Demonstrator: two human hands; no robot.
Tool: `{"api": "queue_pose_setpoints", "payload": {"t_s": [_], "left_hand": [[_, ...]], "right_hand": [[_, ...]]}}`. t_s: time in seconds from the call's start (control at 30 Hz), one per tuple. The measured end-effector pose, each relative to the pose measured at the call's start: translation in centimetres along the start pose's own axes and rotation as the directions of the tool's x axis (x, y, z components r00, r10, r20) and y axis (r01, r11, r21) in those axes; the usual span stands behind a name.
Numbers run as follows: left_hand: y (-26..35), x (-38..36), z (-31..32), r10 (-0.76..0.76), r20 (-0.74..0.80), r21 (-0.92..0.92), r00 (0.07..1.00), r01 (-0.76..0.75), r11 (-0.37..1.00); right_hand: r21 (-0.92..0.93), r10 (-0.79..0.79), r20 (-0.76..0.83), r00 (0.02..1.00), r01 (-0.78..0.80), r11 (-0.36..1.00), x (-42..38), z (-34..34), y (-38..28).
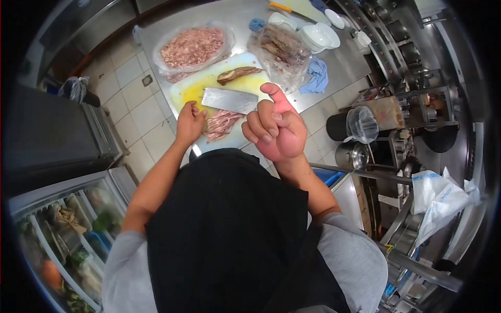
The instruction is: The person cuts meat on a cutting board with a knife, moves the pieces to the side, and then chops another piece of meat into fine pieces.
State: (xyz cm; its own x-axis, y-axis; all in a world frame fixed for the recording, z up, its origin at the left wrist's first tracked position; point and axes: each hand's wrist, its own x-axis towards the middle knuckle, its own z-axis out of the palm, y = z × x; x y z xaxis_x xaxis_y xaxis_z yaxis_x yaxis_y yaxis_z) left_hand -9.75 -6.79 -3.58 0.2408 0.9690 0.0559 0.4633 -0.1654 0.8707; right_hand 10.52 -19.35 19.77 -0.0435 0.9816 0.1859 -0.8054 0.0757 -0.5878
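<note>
A cleaver (229,100) lies with its broad blade flat on the yellow-stained white cutting board (196,91); its handle is hidden behind my right hand. Below the blade is a pile of thinly sliced meat (221,125). My left hand (191,123) is at the board's left side beside the slices, fingers slightly bent and apart, with nothing seen in them. Raised nearer the camera, my right hand (279,128) has its palm turned up, the index finger stretched out and the others loosely curled, holding nothing visible. A piece of dark-edged meat (238,75) rests farther up the board.
On the steel table (347,62) are a plastic bag of chopped meat (192,47), a bag of darker meat (282,46), white bowls (319,37), a blue cloth (315,76) and a yellow-handled knife (282,7). An open refrigerated drawer (112,180) stands at lower left.
</note>
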Motion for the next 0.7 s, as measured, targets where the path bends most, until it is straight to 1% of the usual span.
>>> {"api": "queue_pose_setpoints", "payload": {"t_s": [0.07, 0.23, 0.3, 0.33, 0.4, 0.43, 0.5, 0.53, 0.57, 0.6, 0.63, 0.67, 0.7], "left_hand": [[0.1, 0.1, -0.3, 0.000, 0.030, 0.039, 1.000, -0.001, 0.999], [0.7, 0.6, -0.8, -0.033, 0.076, 0.030, 0.997, 0.030, 0.999], [0.8, 0.5, -0.9, -0.036, 0.093, 0.043, 0.995, 0.033, 0.999], [0.7, 0.5, -0.9, -0.032, 0.100, 0.041, 0.994, 0.028, 0.999], [0.7, 0.5, -0.9, -0.030, 0.112, 0.051, 0.993, 0.024, 0.998], [0.6, 0.5, -0.7, -0.023, 0.116, 0.051, 0.993, 0.017, 0.999], [0.3, 0.5, -0.7, -0.005, 0.118, 0.048, 0.993, -0.001, 0.999], [0.3, 0.4, -0.8, -0.001, 0.105, 0.053, 0.994, -0.005, 0.999], [0.4, 0.2, -0.7, 0.039, 0.096, 0.066, 0.995, -0.045, 0.997], [0.4, 0.0, -0.6, 0.076, 0.081, 0.079, 0.994, -0.082, 0.993], [-0.1, -0.2, -0.1, 0.087, 0.054, 0.056, 0.995, -0.090, 0.994], [-0.1, -0.7, -0.1, 0.113, 0.088, 0.069, 0.990, -0.119, 0.991], [0.0, -1.7, 0.1, 0.232, 0.092, 0.177, 0.968, -0.245, 0.953]], "right_hand": [[0.123, 0.021, 0.084, 0.996, -0.032, 0.992, 0.3, 1.0, -0.2], [0.071, -0.010, 0.110, 0.994, 0.002, 0.997, 0.5, 2.5, -1.1], [-0.023, -0.038, 0.140, 0.989, 0.042, 0.999, 0.4, 3.2, -1.4], [-0.026, -0.045, 0.135, 0.990, 0.049, 0.998, 0.3, 3.5, -1.6], [-0.146, -0.078, 0.137, 0.988, 0.098, 0.984, 0.2, 3.9, -1.8], [-0.149, -0.085, 0.136, 0.987, 0.105, 0.983, 0.0, 3.9, -1.8], [-0.176, -0.081, 0.055, 0.995, 0.089, 0.980, -0.2, 3.7, -1.9], [-0.172, -0.080, 0.069, 0.994, 0.091, 0.981, -0.1, 2.8, -1.8], [-0.339, -0.060, -0.037, 0.998, 0.044, 0.940, 0.1, 1.0, -1.4], [-0.491, -0.054, -0.137, 0.989, -0.021, 0.871, 0.4, -1.3, -0.8], [-0.715, -0.060, -0.247, 0.967, -0.140, 0.685, 0.7, -4.8, 0.3], [-0.862, -0.107, -0.340, 0.934, -0.264, 0.432, 0.7, -9.0, 1.5], [-0.936, -0.135, -0.342, 0.930, -0.326, 0.129, 0.0, -12.6, 2.4]]}}
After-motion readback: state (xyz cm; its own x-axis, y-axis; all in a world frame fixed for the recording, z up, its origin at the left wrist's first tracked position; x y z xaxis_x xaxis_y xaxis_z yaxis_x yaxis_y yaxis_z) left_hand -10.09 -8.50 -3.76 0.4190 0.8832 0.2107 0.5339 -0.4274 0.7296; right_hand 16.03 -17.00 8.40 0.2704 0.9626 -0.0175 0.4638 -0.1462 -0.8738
